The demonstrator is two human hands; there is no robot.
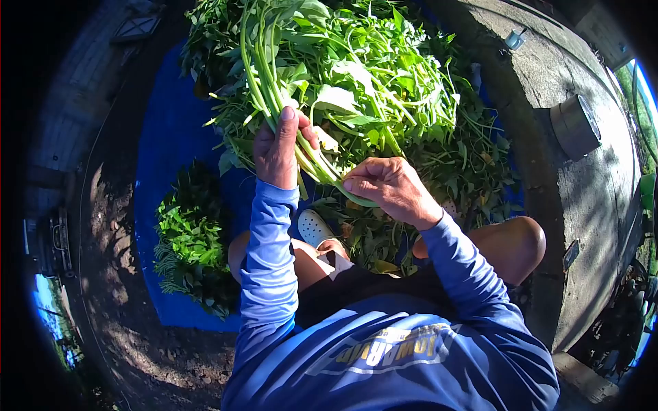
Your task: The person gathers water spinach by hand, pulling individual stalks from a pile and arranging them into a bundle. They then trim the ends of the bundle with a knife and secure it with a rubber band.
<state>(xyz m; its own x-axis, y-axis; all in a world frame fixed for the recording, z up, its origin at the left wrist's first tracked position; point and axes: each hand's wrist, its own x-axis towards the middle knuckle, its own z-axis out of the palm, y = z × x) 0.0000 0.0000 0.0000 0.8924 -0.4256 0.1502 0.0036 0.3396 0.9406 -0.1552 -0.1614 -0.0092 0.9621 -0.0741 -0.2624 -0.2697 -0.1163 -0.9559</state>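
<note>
My left hand (281,147) is wrapped round a bundle of long green leafy stems (264,75), thumb on top, leaves pointing away from me. The cut ends slant down to the right. There my right hand (394,188) pinches the lower end of the stems between thumb and fingers. Just beyond both hands lies a big heap of leafy greens (391,75), bright in the sun. More cut greens (459,178) lie in shade under and beside my right hand.
A blue tarp (161,137) covers the ground under the greens. A smaller pile of greens (192,240) lies at left. My white clog (314,227) shows between my knees. On the concrete ledge (548,75) at right stand a metal can (576,127) and a small cup (515,39).
</note>
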